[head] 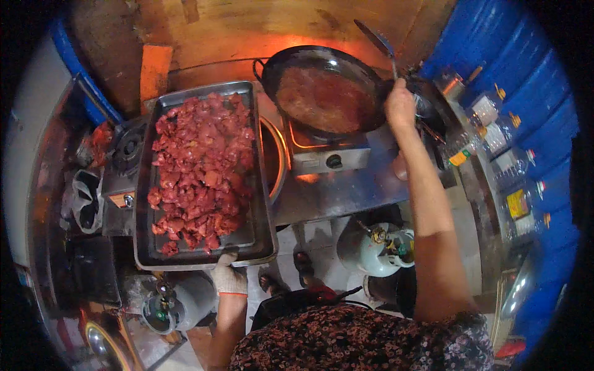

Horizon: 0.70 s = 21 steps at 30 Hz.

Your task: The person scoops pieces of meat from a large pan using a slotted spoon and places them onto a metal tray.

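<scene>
My left hand (229, 277), in a white knit glove, grips the near rim of a rectangular metal tray (162, 257), thumb over the edge. Reddish, glossy pieces of meat (206, 162) cover most of the tray. My bare right hand (400, 105) is closed around the handle of a metal ladle or spatula (378, 39); its head points up and to the left, above the wok's far right rim. A dark wok (304, 55) with a loop handle on its left side holds brownish-red, bubbling liquid (325, 99). Whether anything lies under that surface cannot be seen.
The wok sits on a gas stove (332, 160) with one knob. Another burner (127, 148) is left of the tray. Gas cylinders (378, 252) (181, 303) stand below the counter (338, 195). Several plastic bottles (501, 134) line the right-hand ledge by a blue corrugated wall (533, 60).
</scene>
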Tool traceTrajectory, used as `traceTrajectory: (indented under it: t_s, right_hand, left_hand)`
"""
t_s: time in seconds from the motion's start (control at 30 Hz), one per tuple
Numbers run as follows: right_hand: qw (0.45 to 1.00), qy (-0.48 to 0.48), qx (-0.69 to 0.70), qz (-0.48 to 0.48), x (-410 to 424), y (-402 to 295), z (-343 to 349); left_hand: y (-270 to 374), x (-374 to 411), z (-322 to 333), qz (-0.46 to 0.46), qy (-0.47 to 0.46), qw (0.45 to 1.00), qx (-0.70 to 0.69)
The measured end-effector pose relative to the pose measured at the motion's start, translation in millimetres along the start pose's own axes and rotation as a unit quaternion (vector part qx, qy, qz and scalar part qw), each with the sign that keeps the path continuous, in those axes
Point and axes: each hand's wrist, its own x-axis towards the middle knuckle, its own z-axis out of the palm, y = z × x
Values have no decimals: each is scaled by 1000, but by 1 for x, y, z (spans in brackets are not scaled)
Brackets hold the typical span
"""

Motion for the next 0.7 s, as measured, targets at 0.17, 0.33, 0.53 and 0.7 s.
traceTrajectory:
  t_s: [0.17, 0.33, 0.53, 0.7]
  right_hand:
    - [995, -100, 16, -8, -22, 46, 15]
    - [822, -110, 512, 223, -92, 52, -43]
    - [675, -94, 626, 380, -259, 72, -47]
    - [522, -136, 681, 496, -322, 103, 18]
  left_hand:
    - [14, 0, -7, 50, -13, 998, 26]
    - [50, 4, -40, 38, 17, 998, 52]
    - [71, -2, -44, 90, -18, 982, 164]
    - [73, 1, -50, 15, -26, 994, 102]
